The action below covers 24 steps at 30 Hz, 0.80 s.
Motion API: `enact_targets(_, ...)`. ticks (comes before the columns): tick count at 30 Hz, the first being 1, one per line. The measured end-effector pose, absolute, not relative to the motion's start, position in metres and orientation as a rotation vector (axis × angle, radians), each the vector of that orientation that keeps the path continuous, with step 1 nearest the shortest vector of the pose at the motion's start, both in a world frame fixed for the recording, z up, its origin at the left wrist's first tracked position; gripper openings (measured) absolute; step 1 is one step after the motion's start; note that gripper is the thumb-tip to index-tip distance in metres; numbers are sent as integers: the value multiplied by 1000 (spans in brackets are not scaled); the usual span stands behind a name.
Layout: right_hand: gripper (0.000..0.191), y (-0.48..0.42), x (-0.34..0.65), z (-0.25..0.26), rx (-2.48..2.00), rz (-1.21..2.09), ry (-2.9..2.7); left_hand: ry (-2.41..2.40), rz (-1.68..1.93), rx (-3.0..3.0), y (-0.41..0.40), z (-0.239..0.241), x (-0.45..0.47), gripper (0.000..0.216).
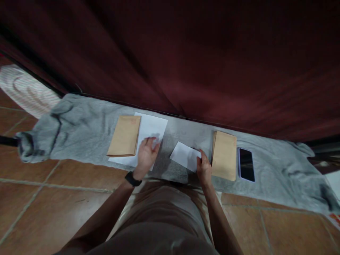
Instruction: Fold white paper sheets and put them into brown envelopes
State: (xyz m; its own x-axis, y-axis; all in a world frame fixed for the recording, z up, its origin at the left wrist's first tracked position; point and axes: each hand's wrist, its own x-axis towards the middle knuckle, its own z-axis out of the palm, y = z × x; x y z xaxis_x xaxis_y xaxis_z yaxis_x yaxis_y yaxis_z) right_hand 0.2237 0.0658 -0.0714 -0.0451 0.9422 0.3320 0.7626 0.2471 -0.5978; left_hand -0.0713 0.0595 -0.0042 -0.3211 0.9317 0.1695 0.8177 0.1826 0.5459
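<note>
My right hand (204,169) pinches the right end of a small white sheet of paper (184,156), which lies low over the grey cloth. Its thumb and fingers close at the paper's edge. Over the larger white paper (153,126) hovers my left hand (146,154), fingers curved and apart, with nothing visible in them; whether it touches the paper I cannot tell. A stack of brown paper envelopes (124,136) rests partly on that larger paper, left of my left hand. Just right of my right hand lies a second stack of brown envelopes (224,156).
A phone (246,165) with a dark screen and pale purple edge lies right of the second stack. The grey cloth (87,132) covers a long, narrow surface. A dark red upright panel (170,63) stands along its far side. Tiled floor (66,209) shows in front.
</note>
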Motion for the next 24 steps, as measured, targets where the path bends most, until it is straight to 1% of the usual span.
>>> enact_targets(2, 48, 65, 224, -72, -1549, 333, -1853, 2488, 805, 1617, 60, 3, -112, 51)
enact_targets(5, 48, 65, 224, -73, -1545, 310, -1854, 2744, 675, 1351, 56, 2, -166, 84)
enact_targets(6, 48, 65, 224, -74, -1541, 303, -1858, 2773, 611, 1263, 54, 0, -179, 91)
enact_targets(8, 48, 66, 224, -73, -1536, 290, -1861, 2746, 468, 1193, 48, -6, -197, 96)
enact_targets(13, 49, 69, 224, -70, -1555, 284, -1853, 2791, 331, 1311, 39, -13, -203, 94)
enact_targets(19, 48, 68, 223, -65, -1616, 258, -1875, 2883, 386, 1312, 38, -2, -196, 94)
enact_targets(21, 48, 66, 222, -64, -1637, 241, -1880, 2848, 545, 1258, 39, 0, -200, 90)
enact_targets(22, 48, 65, 221, -64, -1644, 232, -1884, 2792, 694, 1171, 39, 2, -204, 85)
enact_targets(24, 48, 63, 220, -64, -1653, 212, -1890, 2582, 1026, 927, 42, 5, -211, 64)
